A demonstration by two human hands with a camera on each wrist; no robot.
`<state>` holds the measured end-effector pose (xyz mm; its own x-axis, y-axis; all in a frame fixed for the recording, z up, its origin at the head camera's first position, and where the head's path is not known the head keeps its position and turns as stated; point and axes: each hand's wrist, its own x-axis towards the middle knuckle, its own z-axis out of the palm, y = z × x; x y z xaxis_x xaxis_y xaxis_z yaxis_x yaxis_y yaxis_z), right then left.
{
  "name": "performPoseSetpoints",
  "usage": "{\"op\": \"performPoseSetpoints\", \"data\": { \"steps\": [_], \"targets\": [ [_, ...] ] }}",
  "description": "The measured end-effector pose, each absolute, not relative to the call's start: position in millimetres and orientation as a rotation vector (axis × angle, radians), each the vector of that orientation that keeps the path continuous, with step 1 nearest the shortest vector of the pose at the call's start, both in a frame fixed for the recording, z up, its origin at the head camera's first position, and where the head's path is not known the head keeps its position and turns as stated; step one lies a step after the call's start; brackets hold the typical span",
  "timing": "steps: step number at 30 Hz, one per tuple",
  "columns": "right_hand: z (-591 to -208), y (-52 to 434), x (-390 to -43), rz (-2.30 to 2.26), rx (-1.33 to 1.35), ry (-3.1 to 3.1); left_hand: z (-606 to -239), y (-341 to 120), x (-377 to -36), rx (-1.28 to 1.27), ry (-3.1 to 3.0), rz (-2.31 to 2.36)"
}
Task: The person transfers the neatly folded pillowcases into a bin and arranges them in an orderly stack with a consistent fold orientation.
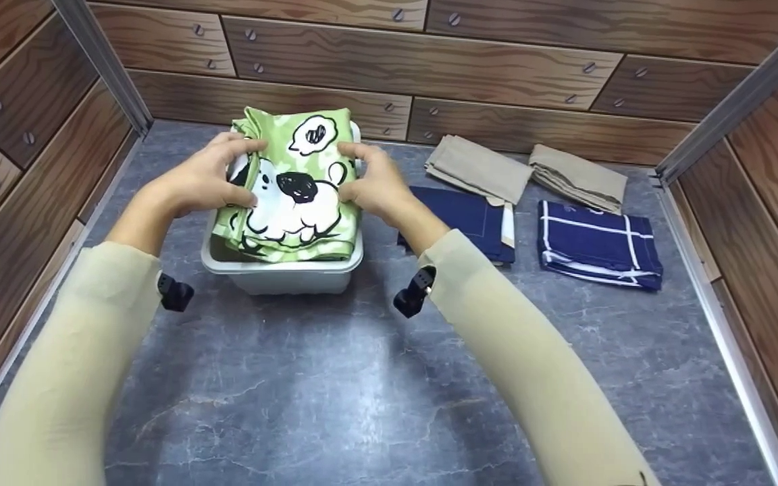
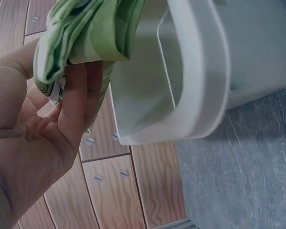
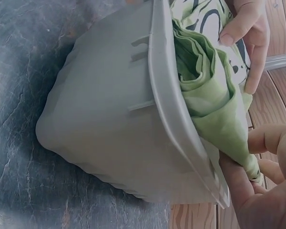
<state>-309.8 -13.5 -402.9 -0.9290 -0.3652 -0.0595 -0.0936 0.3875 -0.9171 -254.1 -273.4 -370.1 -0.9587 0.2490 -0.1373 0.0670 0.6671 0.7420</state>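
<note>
A folded green cloth (image 1: 301, 209) with a white cartoon dog print is at the mouth of a white plastic bin (image 1: 291, 280). My left hand (image 1: 203, 177) grips its left side, thumb on top and fingers curled under the folds in the left wrist view. At the opposite side my right hand (image 1: 379, 181) holds the cloth's edge between thumb and fingers. The right wrist view shows rolled layers of the cloth (image 3: 219, 105) just above the bin's rim (image 3: 169, 105). Part of the bin's inner wall (image 2: 143, 90) shows in the left wrist view; its floor is hidden.
To the right on the grey marbled floor (image 1: 335, 378) lie two folded beige cloths (image 1: 477, 169) (image 1: 578, 177), a folded navy cloth (image 1: 460, 219) and a navy cloth with white stripes (image 1: 598, 243). Wood-patterned walls (image 1: 416, 61) stand behind and at both sides.
</note>
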Motion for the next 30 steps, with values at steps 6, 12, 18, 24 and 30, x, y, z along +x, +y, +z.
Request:
{"op": "performPoseSetpoints", "data": {
  "steps": [6,12,18,24,30],
  "targets": [
    [-402.8,-14.2,-311.5,-1.535,-0.382,2.405,-371.8,-275.1,-255.7,0.234,2.672,1.132],
    [-404.9,-15.2,-313.4,-1.534,-0.371,2.400,-375.4,-276.5,-257.7,0.224,2.676,1.117],
    [-404.4,-17.3,-313.6,-1.487,-0.405,2.460,-378.3,-277.3,-257.9,0.224,2.678,1.105],
    [-403.5,-20.3,-312.8,-1.402,-0.438,2.541,-381.3,-277.7,-258.2,0.241,2.690,1.092],
    [-403.6,-22.8,-312.7,-1.338,-0.448,2.586,-382.9,-278.8,-258.6,0.234,2.687,1.070]
  ]
}}
